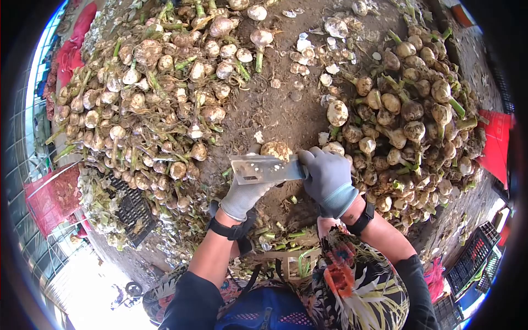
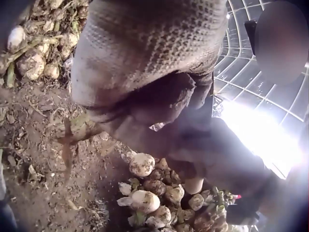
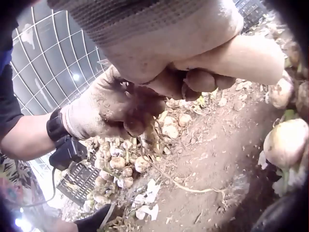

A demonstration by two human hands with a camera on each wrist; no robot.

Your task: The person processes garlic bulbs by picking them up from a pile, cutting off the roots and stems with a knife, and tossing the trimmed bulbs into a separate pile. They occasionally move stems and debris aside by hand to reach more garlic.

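Note:
My gloved right hand (image 1: 330,179) grips a wide-bladed cleaver (image 1: 269,169) by its handle. The pale wooden handle (image 3: 258,59) sticks out of the fist in the right wrist view. The blade points left, across the front of my gloved left hand (image 1: 242,198), and hides its fingers in the head view. Just beyond the blade shows a dirt-crusted garlic bulb (image 1: 276,149), which the left hand holds. In the right wrist view the left hand (image 3: 108,106) has curled fingers, with thin roots or dry strands hanging below.
Heaps of garlic with stems lie left (image 1: 148,104) and right (image 1: 410,118) on bare soil (image 1: 264,104) strewn with peel. A black crate (image 1: 132,209) stands at lower left, with cut stems (image 1: 286,239) near my lap. Red netting (image 1: 55,198) hangs further left.

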